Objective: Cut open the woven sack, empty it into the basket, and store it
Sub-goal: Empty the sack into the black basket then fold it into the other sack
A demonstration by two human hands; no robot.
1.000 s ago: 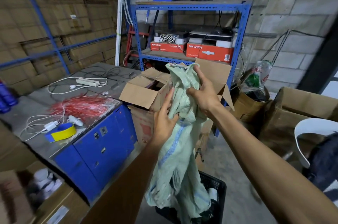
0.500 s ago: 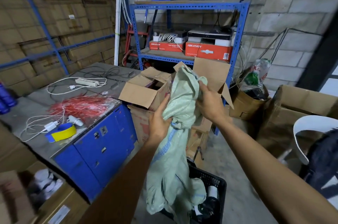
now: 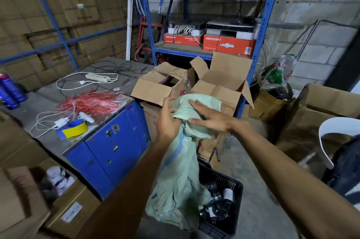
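Note:
A pale green woven sack [image 3: 181,176] with a blue stripe hangs limp from my two hands at mid-frame. Its top is folded over. My left hand [image 3: 167,119] grips the bunched upper part from the left. My right hand [image 3: 210,119] lies with straight fingers across the folded top. The sack's lower end droops over the left side of a black plastic basket [image 3: 231,223] on the floor, which holds dark and white items.
A blue cabinet [image 3: 115,145] with a grey top carrying cables, red strands and a tape roll [image 3: 73,128] stands left. Open cardboard boxes [image 3: 220,84] sit behind the sack, under a blue shelf rack [image 3: 259,30]. More boxes [image 3: 311,119] and a white chair [image 3: 327,137] are at right.
Both hands have come down with the sack, and its top end has been folded over. My right hand went from gripping the top to lying flat on the fold.

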